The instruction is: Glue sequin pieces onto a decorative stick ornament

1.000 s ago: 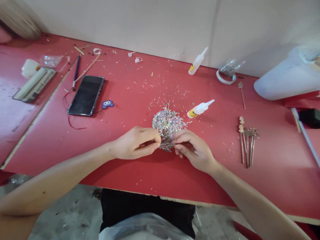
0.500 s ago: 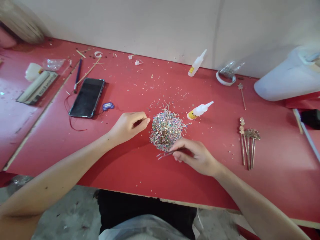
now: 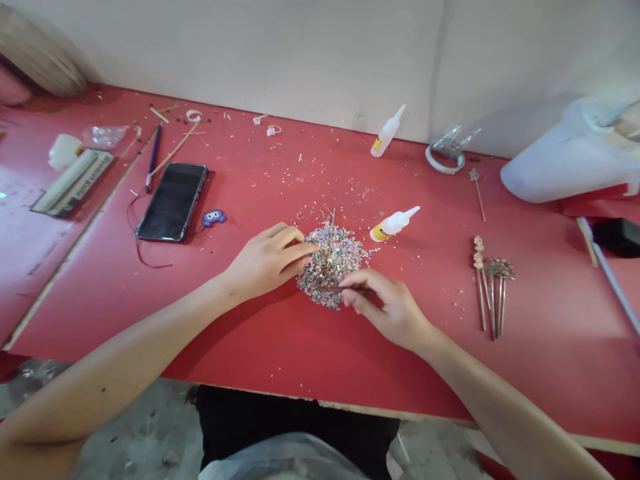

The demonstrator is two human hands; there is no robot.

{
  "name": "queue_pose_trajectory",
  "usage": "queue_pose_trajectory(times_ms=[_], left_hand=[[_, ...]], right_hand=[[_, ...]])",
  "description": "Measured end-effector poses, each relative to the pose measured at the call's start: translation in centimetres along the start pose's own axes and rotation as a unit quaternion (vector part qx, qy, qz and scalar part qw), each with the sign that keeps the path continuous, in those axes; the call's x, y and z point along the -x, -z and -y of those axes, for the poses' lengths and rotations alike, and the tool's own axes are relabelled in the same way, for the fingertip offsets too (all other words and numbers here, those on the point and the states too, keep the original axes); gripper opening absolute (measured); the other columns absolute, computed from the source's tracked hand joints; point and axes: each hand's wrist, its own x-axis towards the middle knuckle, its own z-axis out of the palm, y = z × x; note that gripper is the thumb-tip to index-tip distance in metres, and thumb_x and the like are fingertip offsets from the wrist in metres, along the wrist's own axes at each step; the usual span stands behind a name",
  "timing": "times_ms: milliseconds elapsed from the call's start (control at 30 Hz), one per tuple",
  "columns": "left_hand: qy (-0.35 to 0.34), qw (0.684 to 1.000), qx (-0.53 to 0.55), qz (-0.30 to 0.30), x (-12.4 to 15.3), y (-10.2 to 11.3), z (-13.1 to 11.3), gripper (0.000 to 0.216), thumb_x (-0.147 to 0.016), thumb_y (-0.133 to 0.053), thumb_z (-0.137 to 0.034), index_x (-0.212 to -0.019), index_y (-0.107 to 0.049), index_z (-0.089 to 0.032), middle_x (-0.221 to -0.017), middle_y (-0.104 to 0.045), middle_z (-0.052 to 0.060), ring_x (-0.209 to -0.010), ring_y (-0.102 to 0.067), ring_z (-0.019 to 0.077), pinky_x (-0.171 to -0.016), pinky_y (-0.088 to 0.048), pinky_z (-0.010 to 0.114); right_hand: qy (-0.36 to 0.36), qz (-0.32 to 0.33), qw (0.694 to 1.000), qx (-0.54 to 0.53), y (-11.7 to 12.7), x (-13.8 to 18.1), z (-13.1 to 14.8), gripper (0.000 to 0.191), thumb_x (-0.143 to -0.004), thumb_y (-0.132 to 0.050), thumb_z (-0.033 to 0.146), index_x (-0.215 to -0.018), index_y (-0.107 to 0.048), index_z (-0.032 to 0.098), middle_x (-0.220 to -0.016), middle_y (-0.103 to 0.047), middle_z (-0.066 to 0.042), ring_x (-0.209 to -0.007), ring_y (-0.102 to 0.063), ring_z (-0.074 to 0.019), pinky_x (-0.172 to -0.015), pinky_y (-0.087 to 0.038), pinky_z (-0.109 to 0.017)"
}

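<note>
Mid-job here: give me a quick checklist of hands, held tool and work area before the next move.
1. Right hand holding the slim dark metal tweezers: ok, pinched between thumb and fingers.
2. Tweezer tips gripping something: cannot tell, lost against the flakes.
3. Left hand at the round pile of shiny multicoloured flakes: ok, fingers at its left edge.
4. Thin gold-coloured rod in the pile: ok, far end sticking out.
5. Nearer white plastic bottle with yellow label apart from both hands: ok.
6. Flakes contained: not ok, bits scattered on the red tabletop.
</note>
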Motion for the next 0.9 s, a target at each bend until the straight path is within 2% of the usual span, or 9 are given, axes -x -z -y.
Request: queue_pose_trajectory(times_ms=[67,133,167,367,533,767,900], left_hand=[[-0.014,1.0,-0.018,0.006,0.0,0.0,-0.1,0.023,-0.098,-0.049,-0.027,-0.111,-0.067,-0.02,-0.094,-0.062,0.007,-0.087,-0.054,0.0174,-0.079,-0.049,0.031],[-0.02,0.999,-0.025,0.009,0.1,-0.1,-0.2,0.024,-0.098,-0.049,-0.029,-0.11,-0.068,-0.021,-0.094,-0.061,0.007,-0.087,-0.054,0.0176,-0.079,-0.048,0.031],[-0.019,0.999,-0.024,0.01,0.1,-0.1,-0.2,0.024,-0.098,-0.048,-0.029,-0.109,-0.068,-0.02,-0.095,-0.061,0.007,-0.088,-0.054,0.0176,-0.08,-0.048,0.032],[-0.015,0.999,-0.038,0.026,0.1,-0.1,-0.1,0.026,-0.099,-0.047,-0.031,-0.116,-0.065,-0.021,-0.097,-0.06,0.007,-0.089,-0.053,0.0188,-0.082,-0.048,0.034],[-0.019,0.999,-0.032,0.028,0.1,-0.3,-0.2,0.024,-0.099,-0.048,-0.03,-0.109,-0.065,-0.019,-0.1,-0.061,0.007,-0.091,-0.054,0.0186,-0.084,-0.048,0.033],[0.037,0.997,-0.057,-0.023,0.3,-0.1,0.4,0.022,-0.097,-0.049,-0.026,-0.108,-0.065,-0.016,-0.096,-0.063,0.007,-0.088,-0.055,0.0192,-0.082,-0.048,0.035],[-0.004,0.999,-0.035,-0.003,0.3,0.2,0.3,0.022,-0.097,-0.05,-0.026,-0.108,-0.067,-0.018,-0.096,-0.062,0.007,-0.089,-0.054,0.0184,-0.082,-0.048,0.033]], right_hand=[[0.012,-0.102,0.993,0.063,0.3,-0.5,-0.8,0.009,-0.094,-0.055,0.028,-0.097,-0.06,0.021,-0.084,-0.066,-0.003,-0.071,-0.062,-0.0119,-0.063,-0.05,-0.024],[0.023,-0.153,0.982,0.111,0.6,-1.1,-1.5,0.007,-0.093,-0.056,0.026,-0.095,-0.06,0.02,-0.09,-0.064,-0.005,-0.078,-0.062,-0.0133,-0.065,-0.051,-0.024],[0.025,-0.159,0.978,0.13,0.7,-1.3,-1.7,0.006,-0.093,-0.056,0.025,-0.095,-0.061,0.02,-0.093,-0.064,-0.005,-0.08,-0.062,-0.0139,-0.065,-0.051,-0.025],[0.032,-0.153,0.97,0.185,0.6,-2.0,-2.5,0.006,-0.093,-0.056,0.022,-0.095,-0.061,0.02,-0.091,-0.063,-0.005,-0.08,-0.062,-0.0146,-0.067,-0.05,-0.026],[0.032,-0.146,0.97,0.192,0.6,-1.9,-2.7,0.007,-0.093,-0.055,0.023,-0.096,-0.062,0.021,-0.092,-0.063,-0.004,-0.082,-0.062,-0.0151,-0.069,-0.049,-0.026],[0.035,-0.147,0.974,0.171,0.7,-1.8,-2.6,0.006,-0.093,-0.056,0.023,-0.095,-0.062,0.021,-0.09,-0.064,-0.004,-0.078,-0.061,-0.0143,-0.068,-0.049,-0.026],[0.042,-0.141,0.976,0.159,0.7,-1.8,-2.6,0.006,-0.092,-0.058,0.021,-0.094,-0.063,0.02,-0.09,-0.064,-0.004,-0.077,-0.06,-0.0138,-0.066,-0.048,-0.025]])
